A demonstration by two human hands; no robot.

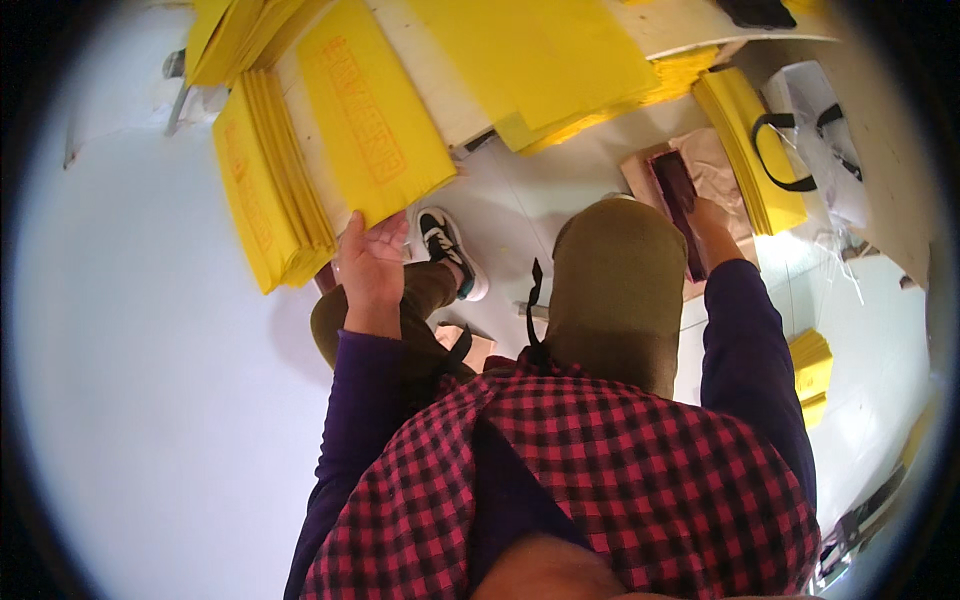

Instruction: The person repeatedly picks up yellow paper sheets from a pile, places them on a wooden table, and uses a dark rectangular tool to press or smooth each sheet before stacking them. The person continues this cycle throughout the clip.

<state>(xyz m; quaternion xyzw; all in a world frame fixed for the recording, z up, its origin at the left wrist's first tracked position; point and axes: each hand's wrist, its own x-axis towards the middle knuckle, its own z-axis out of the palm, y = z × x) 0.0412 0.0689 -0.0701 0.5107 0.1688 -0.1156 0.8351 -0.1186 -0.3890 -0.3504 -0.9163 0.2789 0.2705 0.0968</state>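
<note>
My left hand (374,262) is at the near edge of a flat yellow bag (365,110) with red print. Its fingers are stretched out, palm partly showing, and one fingertip touches the bag's near corner. Left of that bag lies a stack of folded yellow bags (270,180), also printed in red. Over on the right, my right hand (711,228) is closed at a long, narrow tray with a dark red inside (672,190). What its fingers hold is hidden. Brown paper (715,165) lies beneath and beside the tray.
More yellow sheets (540,60) cover the board ahead. A folded yellow stack (750,150) stands beside a white bag with black handles (815,130) at the right. Another yellow bundle (811,372) lies on the floor there. My bent knee (620,270) rises between my hands.
</note>
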